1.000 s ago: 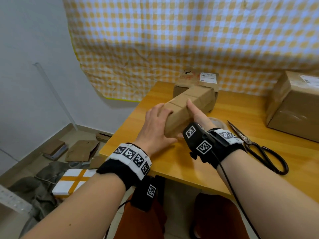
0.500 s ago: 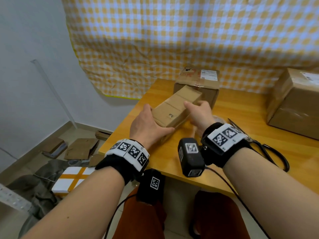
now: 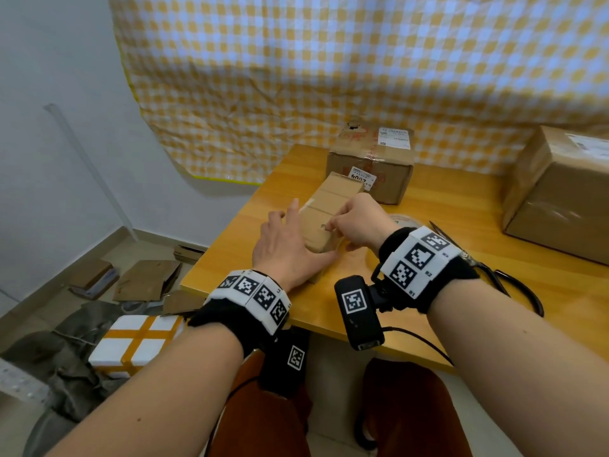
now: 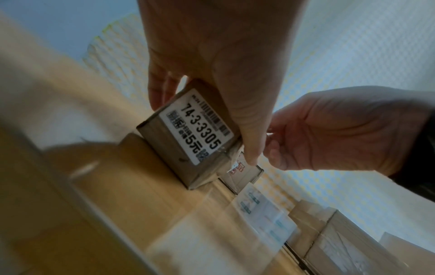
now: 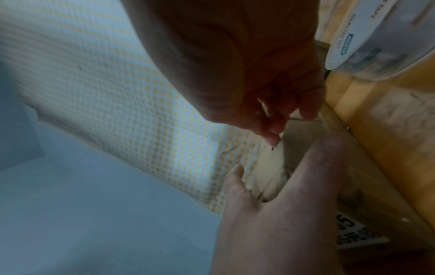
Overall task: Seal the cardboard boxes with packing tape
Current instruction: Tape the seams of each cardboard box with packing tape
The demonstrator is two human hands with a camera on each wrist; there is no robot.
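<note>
A small long cardboard box (image 3: 333, 201) lies on the wooden table (image 3: 412, 291) near its left edge. My left hand (image 3: 293, 249) grips its near end, thumb on the right side and fingers along the left. The left wrist view shows the end face of the small box (image 4: 188, 141) with its white label, held between my left hand's (image 4: 244, 104) thumb and fingers. My right hand (image 3: 334, 225) hovers over the box top with curled fingers and pinches a small loose tab (image 3: 324, 226) there. In the right wrist view my right hand's fingertips (image 5: 273, 137) meet on the box top. A tape roll (image 3: 404, 222) lies behind my right wrist.
A taped carton with labels (image 3: 372, 166) stands just behind the small box. A big brown carton (image 3: 557, 196) fills the right side. Black scissors (image 3: 504, 278) lie right of my right wrist. Cardboard scraps (image 3: 145, 278) and a foam box (image 3: 135, 338) lie on the floor at the left.
The small box was raised and tilted between both hands; it now lies flat on the table. My right hand moved from its side to its top and pinches there.
</note>
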